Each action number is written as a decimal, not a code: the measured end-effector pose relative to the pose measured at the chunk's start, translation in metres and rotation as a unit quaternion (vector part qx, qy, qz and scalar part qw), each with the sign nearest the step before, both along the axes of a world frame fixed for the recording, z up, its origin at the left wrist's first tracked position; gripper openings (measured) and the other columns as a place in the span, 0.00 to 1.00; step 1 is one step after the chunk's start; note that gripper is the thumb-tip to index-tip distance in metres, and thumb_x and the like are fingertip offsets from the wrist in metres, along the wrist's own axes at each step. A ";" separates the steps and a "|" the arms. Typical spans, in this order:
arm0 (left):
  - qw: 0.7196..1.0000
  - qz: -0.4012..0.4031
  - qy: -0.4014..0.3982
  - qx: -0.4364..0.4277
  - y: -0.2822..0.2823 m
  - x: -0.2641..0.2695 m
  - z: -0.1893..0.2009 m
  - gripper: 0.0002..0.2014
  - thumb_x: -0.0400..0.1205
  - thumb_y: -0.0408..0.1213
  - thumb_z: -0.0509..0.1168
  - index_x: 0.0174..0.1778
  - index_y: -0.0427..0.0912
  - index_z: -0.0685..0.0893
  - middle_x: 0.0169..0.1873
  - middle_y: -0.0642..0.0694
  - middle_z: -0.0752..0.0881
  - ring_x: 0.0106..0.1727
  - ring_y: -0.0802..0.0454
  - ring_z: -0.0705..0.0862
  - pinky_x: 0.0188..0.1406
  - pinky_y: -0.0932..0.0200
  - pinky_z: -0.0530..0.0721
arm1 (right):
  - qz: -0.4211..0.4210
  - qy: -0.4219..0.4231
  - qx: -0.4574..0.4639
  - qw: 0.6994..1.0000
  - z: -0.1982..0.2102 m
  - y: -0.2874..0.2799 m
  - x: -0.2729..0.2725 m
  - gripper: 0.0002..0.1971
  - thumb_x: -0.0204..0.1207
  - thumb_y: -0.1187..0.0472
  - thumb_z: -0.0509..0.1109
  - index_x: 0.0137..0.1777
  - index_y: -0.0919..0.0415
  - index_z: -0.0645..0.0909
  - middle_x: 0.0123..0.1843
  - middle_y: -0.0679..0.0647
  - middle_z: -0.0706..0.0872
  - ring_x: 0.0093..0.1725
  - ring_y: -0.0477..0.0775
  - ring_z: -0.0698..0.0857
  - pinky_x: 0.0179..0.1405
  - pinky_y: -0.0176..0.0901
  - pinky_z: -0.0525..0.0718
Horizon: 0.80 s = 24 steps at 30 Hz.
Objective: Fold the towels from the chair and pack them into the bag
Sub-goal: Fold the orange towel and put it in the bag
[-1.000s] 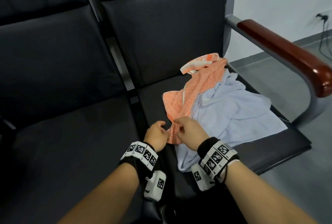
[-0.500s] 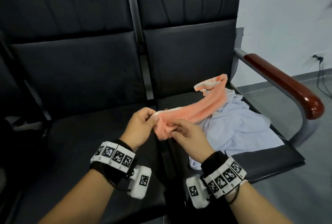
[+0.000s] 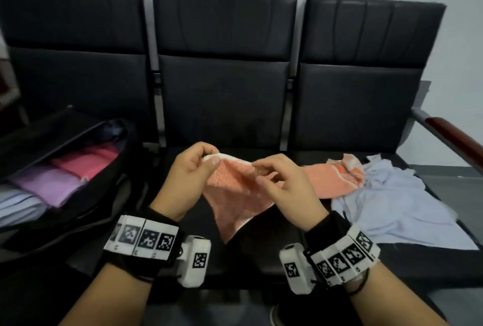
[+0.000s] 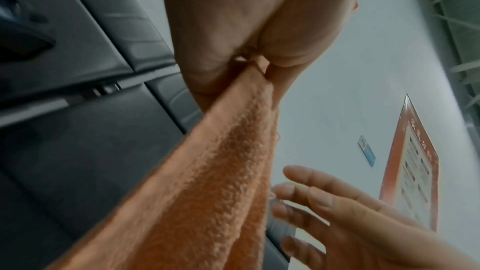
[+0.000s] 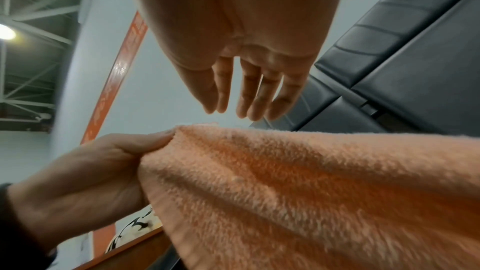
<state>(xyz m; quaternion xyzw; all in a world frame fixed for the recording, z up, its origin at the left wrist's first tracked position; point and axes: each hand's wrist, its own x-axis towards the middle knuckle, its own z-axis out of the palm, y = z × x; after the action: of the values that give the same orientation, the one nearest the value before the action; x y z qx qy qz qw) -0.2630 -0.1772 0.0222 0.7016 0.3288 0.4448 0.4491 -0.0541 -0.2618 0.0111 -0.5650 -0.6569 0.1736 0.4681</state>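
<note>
Fingers (image 3: 209,159) of my left hand (image 3: 189,176) pinch the top edge of one orange towel (image 3: 235,195); my right hand (image 3: 285,184) has its fingers (image 5: 249,91) nearly straight and slightly spread, at the same edge, contact uncertain. I hold the towel above the middle seat of three black chairs (image 3: 224,95). One pale blue towel (image 3: 392,208) lies crumpled on the right seat. One open bag (image 3: 104,195) on the left seat holds folded towels: pink, purple, pale blue.
</note>
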 end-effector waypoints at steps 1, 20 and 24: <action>1.000 0.004 0.019 0.017 -0.002 -0.015 0.000 0.10 0.84 0.31 0.66 0.41 0.50 0.84 0.32 0.61 0.83 0.35 0.68 0.78 0.37 0.73 0.76 | 0.011 -0.012 0.002 1.000 -0.001 0.005 -0.012 0.14 0.79 0.62 0.73 0.63 0.48 0.84 0.58 0.39 0.82 0.61 0.43 0.82 0.57 0.29 0.78; 0.981 0.191 -0.011 0.014 0.003 -0.162 -0.014 0.03 0.80 0.38 0.66 0.45 0.50 0.84 0.44 0.42 0.90 0.44 0.49 0.86 0.47 0.48 0.84 | 0.144 -0.059 -0.147 0.977 -0.071 0.014 -0.104 0.06 0.77 0.60 0.76 0.40 0.48 0.86 0.36 0.37 0.86 0.38 0.36 0.84 0.41 0.31 0.76; 0.962 0.265 -0.059 0.025 0.011 -0.172 -0.018 0.07 0.82 0.36 0.65 0.43 0.53 0.84 0.37 0.53 0.86 0.37 0.57 0.83 0.37 0.61 0.82 | 0.045 -0.124 -0.165 0.978 -0.081 -0.001 -0.051 0.13 0.77 0.58 0.75 0.31 0.49 0.82 0.29 0.41 0.83 0.34 0.43 0.82 0.40 0.38 0.76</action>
<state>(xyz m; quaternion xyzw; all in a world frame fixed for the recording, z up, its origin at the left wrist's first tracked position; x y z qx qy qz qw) -0.4353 -0.1661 0.0043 0.5729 0.4650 0.5964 0.3160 -0.1047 -0.2626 -0.0695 -0.6211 -0.6970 0.2291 0.2756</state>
